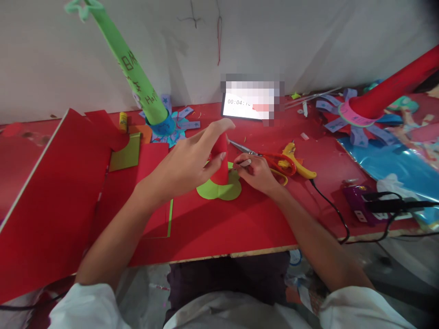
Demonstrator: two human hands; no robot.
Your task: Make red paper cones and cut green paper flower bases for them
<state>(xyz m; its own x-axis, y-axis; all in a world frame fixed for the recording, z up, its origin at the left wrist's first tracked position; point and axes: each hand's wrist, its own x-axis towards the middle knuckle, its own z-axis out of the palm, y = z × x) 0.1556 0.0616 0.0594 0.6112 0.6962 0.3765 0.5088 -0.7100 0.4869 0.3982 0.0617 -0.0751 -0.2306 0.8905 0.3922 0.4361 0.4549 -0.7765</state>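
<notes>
My left hand [202,153] is closed round a red paper tube [221,171], gripping it from its left side and top. The tube stands upright on a light-green paper cutout [207,189] with rounded, petal-like lobes. Just right of the tube, my right hand [257,172] is pinched low over the cutout. Its fingertips hold a thin pen-like thing, mostly hidden by the fingers, with the tip by the tube's base. Beyond that hand lie scissors [279,162] with red-orange handles and a yellow glue gun [300,163].
A tall green paper tube [137,77] on a blue base stands behind left. A red tube [394,91] leans at the right. A screen [240,104] shows a timer. Red card [51,205], a glue stick [123,122] and a purple power bank [360,203] with cables lie around.
</notes>
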